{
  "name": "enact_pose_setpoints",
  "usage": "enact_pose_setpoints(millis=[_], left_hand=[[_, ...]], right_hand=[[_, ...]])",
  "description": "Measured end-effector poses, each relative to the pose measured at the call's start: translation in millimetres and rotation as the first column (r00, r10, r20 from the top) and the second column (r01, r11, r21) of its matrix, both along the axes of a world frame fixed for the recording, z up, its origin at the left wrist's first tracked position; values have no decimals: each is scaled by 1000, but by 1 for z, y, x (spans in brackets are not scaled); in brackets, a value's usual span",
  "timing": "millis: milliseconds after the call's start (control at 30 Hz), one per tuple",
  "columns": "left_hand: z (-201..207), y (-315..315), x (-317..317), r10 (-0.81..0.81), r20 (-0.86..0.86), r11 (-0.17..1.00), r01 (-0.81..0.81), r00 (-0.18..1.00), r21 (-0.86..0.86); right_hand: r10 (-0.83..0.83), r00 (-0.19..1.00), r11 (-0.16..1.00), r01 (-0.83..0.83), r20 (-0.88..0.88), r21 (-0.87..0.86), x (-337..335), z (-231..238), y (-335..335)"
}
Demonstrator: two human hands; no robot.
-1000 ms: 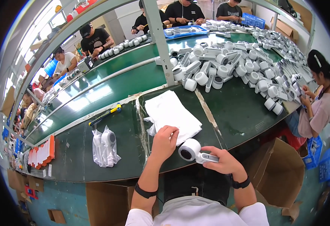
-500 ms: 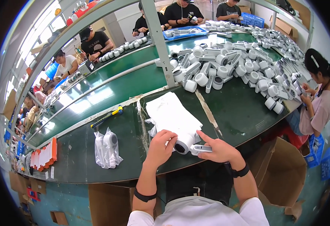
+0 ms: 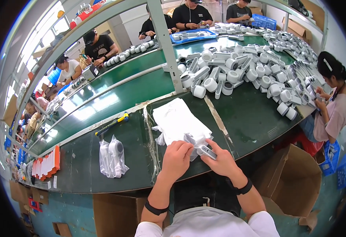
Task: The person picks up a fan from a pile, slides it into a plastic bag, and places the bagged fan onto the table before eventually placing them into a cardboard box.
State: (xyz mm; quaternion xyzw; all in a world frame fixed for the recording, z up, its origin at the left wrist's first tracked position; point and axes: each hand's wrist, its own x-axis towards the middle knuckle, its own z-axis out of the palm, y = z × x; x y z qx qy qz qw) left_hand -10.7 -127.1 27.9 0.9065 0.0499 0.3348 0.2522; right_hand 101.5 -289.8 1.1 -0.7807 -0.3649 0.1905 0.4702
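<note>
My right hand (image 3: 224,161) grips a white and grey handheld device (image 3: 207,152), its grey handle pointing toward me. The device's round head is mostly hidden by my fingers and crumpled clear plastic. My left hand (image 3: 177,158) is closed in a pinch on the edge of a clear plastic bag (image 3: 189,138), right beside the device. Both hands are over the near end of a stack of white bags (image 3: 179,116) lying flat on the dark green table. To the left lies another such device in a clear bag (image 3: 113,157).
A yellow and black hammer (image 3: 113,123) lies left of the stack. Orange and white boxes (image 3: 46,162) stand at the far left. A large pile of devices (image 3: 236,71) covers the back right. A metal post (image 3: 167,47) rises behind the stack. One person (image 3: 334,102) works at the right.
My left hand has moved right and pinches the plastic. The device, earlier showing its round white head, has turned and its head is now largely covered.
</note>
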Motion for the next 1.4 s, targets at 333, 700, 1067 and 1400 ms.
enact_pose_setpoints(millis=[333,700,1067,1400], left_hand=[[-1,-11,10,83,89,995,-87,993,39],[-7,-13,13,-75,76,991,66,994,120],[-18,-18,11,-108,98,989,117,989,-86],[-16,-15,5,-291,79,810,290,953,-509]], right_hand=[[-67,988,994,77,138,-73,-7,4,14],[-65,953,992,95,295,-88,1,0,23],[-277,916,955,229,290,190,4,-2,36],[-310,934,931,262,177,253,14,-10,55]])
